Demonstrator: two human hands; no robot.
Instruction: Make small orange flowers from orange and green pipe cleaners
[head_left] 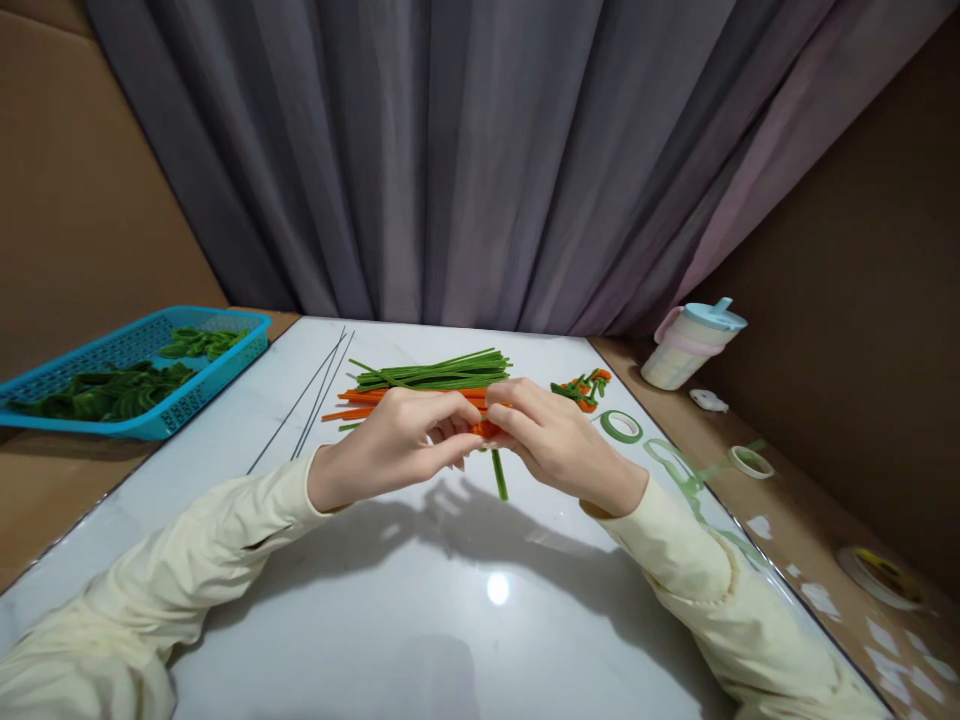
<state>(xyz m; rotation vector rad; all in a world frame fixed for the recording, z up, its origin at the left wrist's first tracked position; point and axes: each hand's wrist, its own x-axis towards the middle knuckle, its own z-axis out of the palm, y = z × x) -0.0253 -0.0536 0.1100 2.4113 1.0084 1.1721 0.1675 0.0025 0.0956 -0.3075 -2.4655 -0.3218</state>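
In the middle of the head view, my left hand (pixel 401 440) and my right hand (pixel 559 440) meet over the white table (pixel 360 620). Both are closed, their fingertips pinching a small orange chenille stem piece (pixel 487 428). Its shape is mostly hidden by the fingers. A short green chenille stem (pixel 500 477) shows below it; whether the two are joined I cannot tell. Just beyond my hands lie a bundle of green chenille stems (pixel 442 372) and several orange chenille stems (pixel 360 398). Small orange and green shaped pieces (pixel 583 390) sit past my right hand.
A blue basket (pixel 161 415) with green bundles stands at the left. Thin dark wires (pixel 315 395) lie on the table. At the right are a green tape roll (pixel 621 427), loose green tape (pixel 679 470), a lidded cup (pixel 682 345) and paper scraps (pixel 821 600). A grey curtain (pixel 450 160) hangs behind.
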